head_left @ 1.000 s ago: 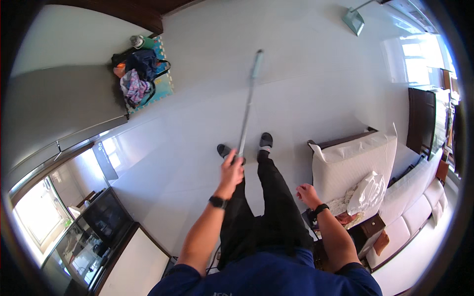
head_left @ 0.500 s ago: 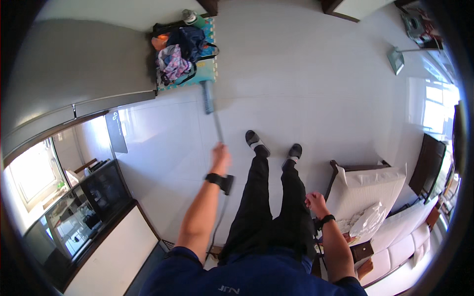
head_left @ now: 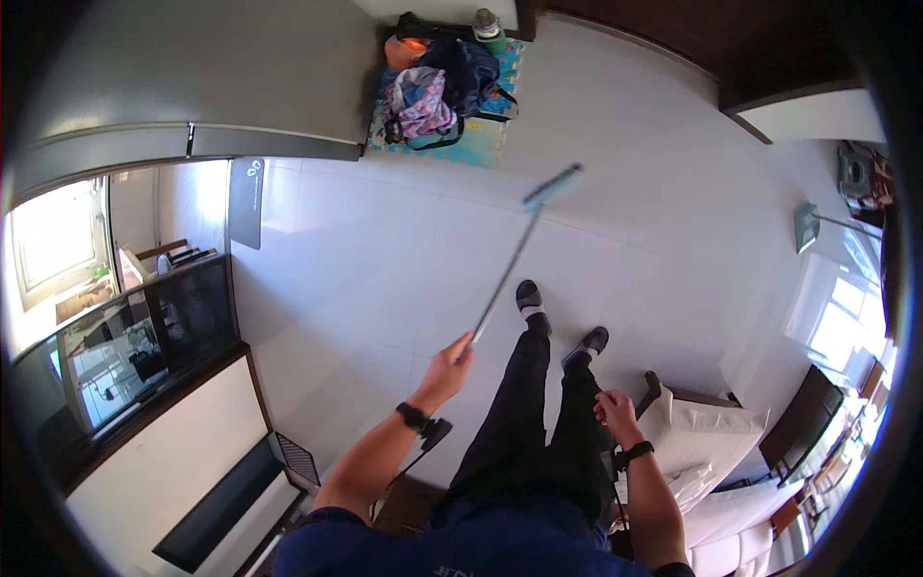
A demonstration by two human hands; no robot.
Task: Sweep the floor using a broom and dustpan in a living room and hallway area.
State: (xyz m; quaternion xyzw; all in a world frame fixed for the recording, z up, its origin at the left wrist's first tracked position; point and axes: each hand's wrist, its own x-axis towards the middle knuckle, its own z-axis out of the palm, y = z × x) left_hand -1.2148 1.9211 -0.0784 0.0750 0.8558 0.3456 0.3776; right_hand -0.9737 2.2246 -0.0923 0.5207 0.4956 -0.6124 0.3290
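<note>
Grey metal long-handled mop [head_left: 511, 260] w/ pale blue flat head runs from left hand [head_left: 448, 363], clamped on its near end, up and rightward over white tile floor [head_left: 663, 192], head short of foam mat [head_left: 481, 144]. Right hand [head_left: 612, 413] loosely curled, empty, well apart.

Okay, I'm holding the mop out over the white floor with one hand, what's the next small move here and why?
Probably lower the mop head onto the white floor: it looks blurred and raised, while the left hand grips the pole's end alone. The right hand hangs free by the leg and could join for control.
</note>
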